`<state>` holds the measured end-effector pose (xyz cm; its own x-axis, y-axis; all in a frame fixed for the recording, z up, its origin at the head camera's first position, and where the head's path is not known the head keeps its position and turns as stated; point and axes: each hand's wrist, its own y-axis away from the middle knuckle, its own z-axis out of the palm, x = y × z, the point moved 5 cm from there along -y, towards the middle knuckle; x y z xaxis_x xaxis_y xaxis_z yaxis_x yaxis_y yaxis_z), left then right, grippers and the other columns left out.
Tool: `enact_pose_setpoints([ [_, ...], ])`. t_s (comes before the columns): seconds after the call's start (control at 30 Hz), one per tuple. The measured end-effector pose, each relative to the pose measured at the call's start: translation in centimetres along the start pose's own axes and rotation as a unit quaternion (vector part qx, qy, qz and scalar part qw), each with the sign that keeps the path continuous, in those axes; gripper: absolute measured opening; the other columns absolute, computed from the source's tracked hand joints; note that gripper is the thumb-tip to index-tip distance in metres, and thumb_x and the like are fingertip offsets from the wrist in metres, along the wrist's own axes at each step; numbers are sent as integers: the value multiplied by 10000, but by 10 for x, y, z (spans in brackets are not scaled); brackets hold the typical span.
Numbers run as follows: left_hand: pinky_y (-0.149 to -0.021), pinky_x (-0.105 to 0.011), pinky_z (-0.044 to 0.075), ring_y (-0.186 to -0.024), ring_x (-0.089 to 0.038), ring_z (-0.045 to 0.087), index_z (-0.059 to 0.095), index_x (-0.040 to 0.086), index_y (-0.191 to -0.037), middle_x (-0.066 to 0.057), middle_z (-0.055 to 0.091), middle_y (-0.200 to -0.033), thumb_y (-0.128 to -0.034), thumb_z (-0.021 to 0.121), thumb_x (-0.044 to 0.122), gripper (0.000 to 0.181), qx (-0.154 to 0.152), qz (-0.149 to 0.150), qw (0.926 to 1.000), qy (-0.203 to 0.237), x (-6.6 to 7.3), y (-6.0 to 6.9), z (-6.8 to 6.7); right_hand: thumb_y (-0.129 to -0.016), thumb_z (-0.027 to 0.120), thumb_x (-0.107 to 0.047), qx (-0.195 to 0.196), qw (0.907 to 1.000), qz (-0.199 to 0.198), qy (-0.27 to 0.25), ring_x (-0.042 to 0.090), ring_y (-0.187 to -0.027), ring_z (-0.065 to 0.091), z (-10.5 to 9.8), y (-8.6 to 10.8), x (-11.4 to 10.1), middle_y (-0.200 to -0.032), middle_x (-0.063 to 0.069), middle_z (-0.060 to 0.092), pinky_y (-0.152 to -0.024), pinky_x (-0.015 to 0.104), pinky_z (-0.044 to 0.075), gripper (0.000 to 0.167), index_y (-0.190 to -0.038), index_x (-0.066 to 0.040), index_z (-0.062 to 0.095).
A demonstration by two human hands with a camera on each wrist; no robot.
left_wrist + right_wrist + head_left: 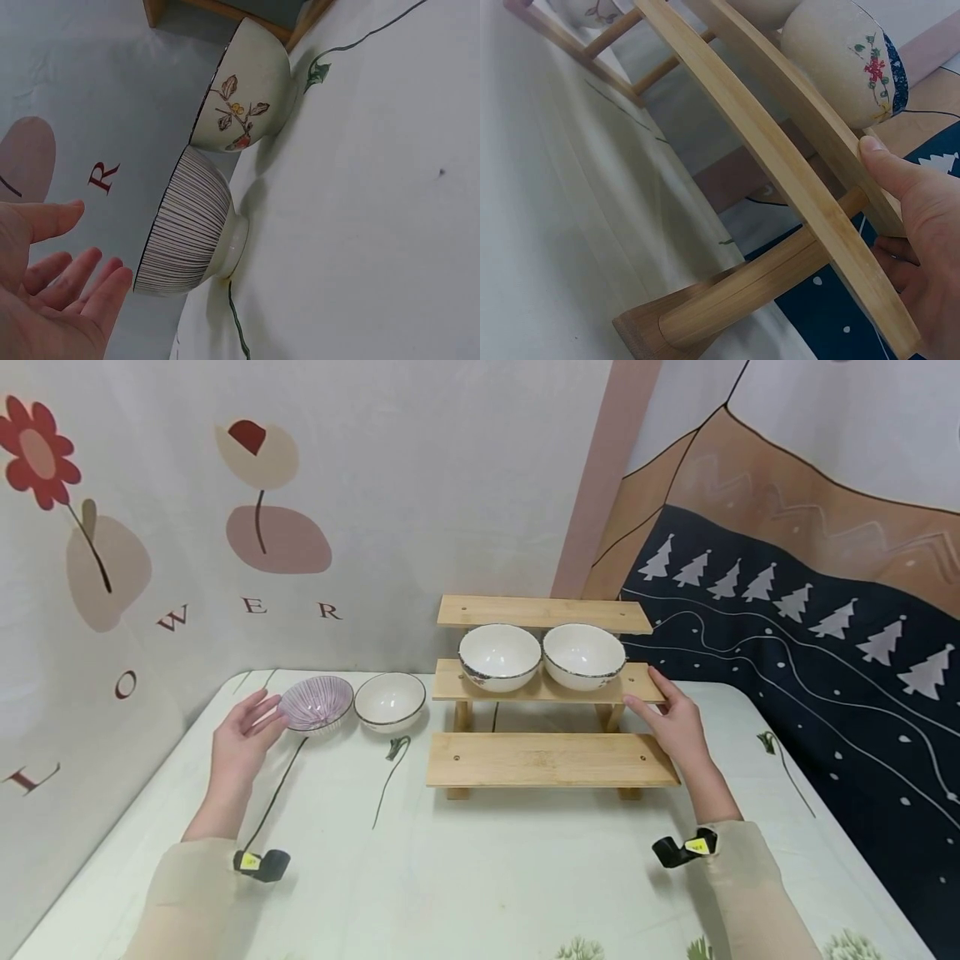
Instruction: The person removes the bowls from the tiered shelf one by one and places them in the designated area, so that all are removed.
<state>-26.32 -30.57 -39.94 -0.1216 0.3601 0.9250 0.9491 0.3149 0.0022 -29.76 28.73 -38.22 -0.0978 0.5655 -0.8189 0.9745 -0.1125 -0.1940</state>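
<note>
My left hand (245,733) is beside a purple-striped bowl (317,703) on the table, its fingers loosely spread at the rim. In the left wrist view the fingertips come right up to the striped bowl (187,225); whether they touch it I cannot tell. My right hand (678,722) grips the right end of the middle board of a three-step wooden shelf (551,760), thumb on its front edge in the right wrist view. Two white bowls with dark rims, a left one (498,658) and a right one (584,657), stand upright side by side on that board.
Between the striped bowl and the shelf stands another white bowl (390,703), painted with a leafy sprig. A patterned cloth (390,485) hangs behind the table, and a dark tree-printed panel (795,618) is at the right. The pale tablecloth (480,877) has printed stems.
</note>
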Motion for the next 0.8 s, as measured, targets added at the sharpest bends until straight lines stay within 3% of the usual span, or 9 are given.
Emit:
enact_pose_setpoints([
  [0.2, -923, -28, 484, -1393, -131, 488, 226, 166, -1592, -112, 361, -1604, -1015, 571, 266, 680, -30, 121, 9999, 38, 6, 2, 3, -938, 672, -427, 8, 10000, -5, 33, 374, -1493, 299, 0, 0, 0, -1631, 186, 263, -1213, 507, 309, 842, -1576, -69, 255],
  [0.5, -866, 8, 474, -1137, 124, 537, 275, 171, -1579, -111, 369, -1599, -995, 614, 244, 679, -148, 373, 9984, 401, 12, 6, 7, -941, 672, -417, -5, 10000, 3, 13, 373, -1493, 299, 1, 0, -1, -1632, 188, 259, -1212, 505, 306, 837, -1576, -68, 253],
  [0.73, -877, 6, 473, -1126, 129, 542, 287, 157, -1574, -129, 355, -1602, -983, 634, 216, 688, -340, 485, 9955, 733, 17, 10, 13, -944, 672, -403, -26, 10000, 60, -6, 363, -1497, 294, 0, 1, -3, -1635, 179, 256, -1218, 495, 303, 829, -1577, -71, 251],
  [0.8, -877, 6, 472, -1137, 135, 532, 279, 166, -1578, -120, 354, -1605, -986, 630, 236, 692, -371, 521, 9962, 593, 19, 11, 15, -945, 672, -396, -30, 10000, 71, -20, 365, -1498, 291, 0, 2, -4, -1636, 180, 252, -1221, 494, 300, 827, -1578, -74, 249],
])
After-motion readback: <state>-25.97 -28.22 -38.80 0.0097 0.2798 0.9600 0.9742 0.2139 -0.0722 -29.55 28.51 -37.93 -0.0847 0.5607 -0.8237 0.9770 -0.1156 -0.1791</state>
